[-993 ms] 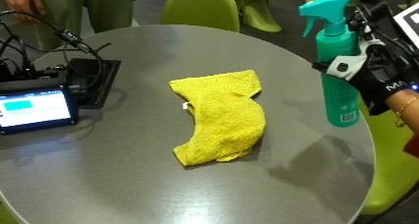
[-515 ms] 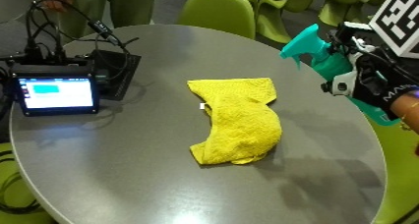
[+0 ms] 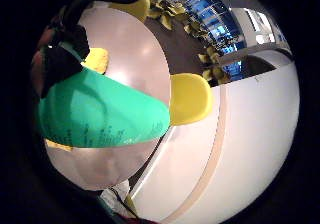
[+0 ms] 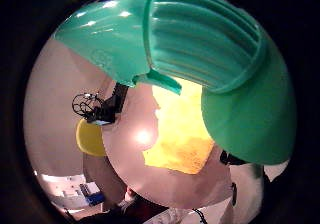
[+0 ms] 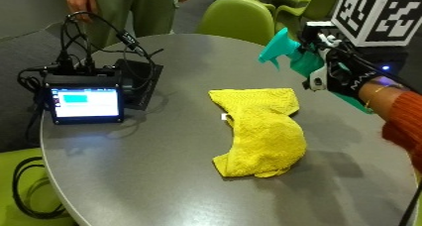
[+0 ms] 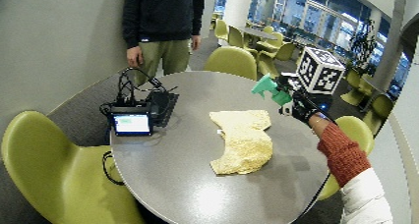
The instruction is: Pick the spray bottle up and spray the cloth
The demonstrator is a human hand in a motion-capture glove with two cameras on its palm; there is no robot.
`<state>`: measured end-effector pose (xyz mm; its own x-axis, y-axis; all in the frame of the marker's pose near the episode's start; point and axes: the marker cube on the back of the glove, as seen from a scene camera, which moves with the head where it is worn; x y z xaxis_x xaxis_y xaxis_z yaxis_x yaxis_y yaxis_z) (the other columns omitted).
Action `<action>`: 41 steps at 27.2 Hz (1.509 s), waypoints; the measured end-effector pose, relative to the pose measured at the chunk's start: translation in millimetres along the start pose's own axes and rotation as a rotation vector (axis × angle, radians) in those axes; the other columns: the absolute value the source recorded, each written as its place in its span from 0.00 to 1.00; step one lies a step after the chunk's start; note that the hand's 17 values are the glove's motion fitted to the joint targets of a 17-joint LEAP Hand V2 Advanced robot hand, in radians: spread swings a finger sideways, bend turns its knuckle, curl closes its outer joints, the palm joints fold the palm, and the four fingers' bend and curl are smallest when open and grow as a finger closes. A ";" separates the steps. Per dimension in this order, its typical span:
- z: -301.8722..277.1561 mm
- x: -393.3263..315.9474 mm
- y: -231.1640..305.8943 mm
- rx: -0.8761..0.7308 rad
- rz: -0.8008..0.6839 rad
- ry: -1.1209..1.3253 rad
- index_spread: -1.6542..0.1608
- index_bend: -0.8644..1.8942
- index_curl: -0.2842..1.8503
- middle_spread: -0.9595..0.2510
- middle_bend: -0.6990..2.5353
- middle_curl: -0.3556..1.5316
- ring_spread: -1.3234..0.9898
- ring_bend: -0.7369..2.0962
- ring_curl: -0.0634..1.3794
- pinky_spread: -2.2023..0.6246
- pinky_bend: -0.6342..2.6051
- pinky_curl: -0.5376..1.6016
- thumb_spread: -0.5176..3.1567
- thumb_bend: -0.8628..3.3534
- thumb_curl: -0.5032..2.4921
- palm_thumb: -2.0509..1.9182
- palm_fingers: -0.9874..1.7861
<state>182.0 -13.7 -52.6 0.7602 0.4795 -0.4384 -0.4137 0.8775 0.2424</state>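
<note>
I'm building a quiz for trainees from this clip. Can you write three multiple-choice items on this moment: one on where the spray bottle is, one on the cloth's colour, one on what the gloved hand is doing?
1. Where is the spray bottle?
A. Lying on the cloth
B. Held in the air above the table's edge, nozzle toward the cloth
C. Standing beside the screen

2. What colour is the cloth?
A. Yellow
B. White
C. Blue

3. What is the right hand doing?
A. Resting flat on the table
B. Pinching the cloth
C. Gripping the spray bottle

Answers:
1. B: the outside view shows the teal bottle tilted, off the table, its nozzle pointing toward the cloth.
2. A: the crumpled cloth lying on the grey table is yellow in every view.
3. C: the gloved fingers wrap the bottle's neck, and the bottle fills both palm views.
</note>
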 end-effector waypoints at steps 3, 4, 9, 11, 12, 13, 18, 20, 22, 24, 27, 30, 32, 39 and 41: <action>-4.4 -16.5 -3.8 -0.007 -0.048 0.015 0.76 0.35 0.23 0.77 0.32 0.44 0.54 0.45 0.33 0.79 0.32 0.46 0.37 0.20 0.38 0.80 0.62; -6.3 -22.7 -1.9 -0.010 -0.072 0.023 0.76 0.35 0.23 0.76 0.32 0.44 0.54 0.45 0.33 0.79 0.32 0.46 0.37 0.20 0.38 0.80 0.62; -11.3 -28.2 49.7 -0.093 -0.104 0.005 0.76 0.35 0.23 0.76 0.32 0.44 0.54 0.45 0.33 0.79 0.32 0.46 0.37 0.20 0.38 0.80 0.62; -11.7 -22.1 66.0 -0.103 -0.104 0.012 0.76 0.35 0.23 0.77 0.32 0.44 0.54 0.45 0.33 0.79 0.32 0.46 0.37 0.20 0.38 0.80 0.63; -11.7 -18.5 67.4 -0.088 -0.113 0.029 0.76 0.35 0.23 0.77 0.32 0.44 0.54 0.45 0.34 0.79 0.32 0.46 0.37 0.20 0.38 0.80 0.63; -11.0 -13.8 66.7 -0.072 -0.120 0.041 0.76 0.35 0.23 0.77 0.32 0.44 0.54 0.45 0.33 0.79 0.32 0.46 0.37 0.20 0.38 0.80 0.63; -15.2 26.5 65.4 -0.042 -0.049 -0.002 0.76 0.35 0.23 0.77 0.32 0.45 0.54 0.45 0.34 0.79 0.32 0.46 0.37 0.20 0.39 0.80 0.63; -15.7 43.1 66.7 -0.044 0.006 -0.041 0.76 0.35 0.23 0.77 0.32 0.45 0.54 0.45 0.34 0.79 0.32 0.46 0.37 0.20 0.39 0.80 0.63; -11.2 58.9 67.3 -0.050 0.069 -0.105 0.76 0.35 0.23 0.77 0.32 0.45 0.54 0.45 0.34 0.79 0.32 0.46 0.37 0.20 0.39 0.80 0.62; -8.6 70.7 63.0 -0.041 0.127 -0.177 0.76 0.35 0.23 0.76 0.32 0.45 0.54 0.45 0.34 0.79 0.32 0.46 0.37 0.20 0.39 0.80 0.62; -13.7 74.6 49.5 -0.007 0.182 -0.309 0.76 0.35 0.23 0.76 0.31 0.45 0.54 0.45 0.34 0.78 0.33 0.46 0.37 0.20 0.39 0.80 0.62; -21.8 66.3 34.9 0.030 0.200 -0.445 0.75 0.35 0.23 0.76 0.31 0.45 0.54 0.44 0.33 0.77 0.33 0.46 0.38 0.20 0.39 0.79 0.62; -27.6 56.8 26.8 0.053 0.194 -0.499 0.75 0.35 0.23 0.75 0.31 0.45 0.53 0.44 0.33 0.77 0.33 0.46 0.38 0.20 0.39 0.79 0.62; -44.6 6.9 1.6 0.119 0.149 -0.629 0.75 0.34 0.23 0.75 0.31 0.44 0.53 0.44 0.33 0.76 0.34 0.47 0.38 0.20 0.38 0.78 0.63; -42.4 -10.1 -6.4 0.126 0.153 -0.727 0.75 0.34 0.23 0.74 0.31 0.44 0.53 0.44 0.34 0.75 0.35 0.47 0.39 0.20 0.38 0.78 0.63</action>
<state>155.8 -24.0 -86.4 0.8562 0.4349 0.2791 -0.5138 0.7736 0.3709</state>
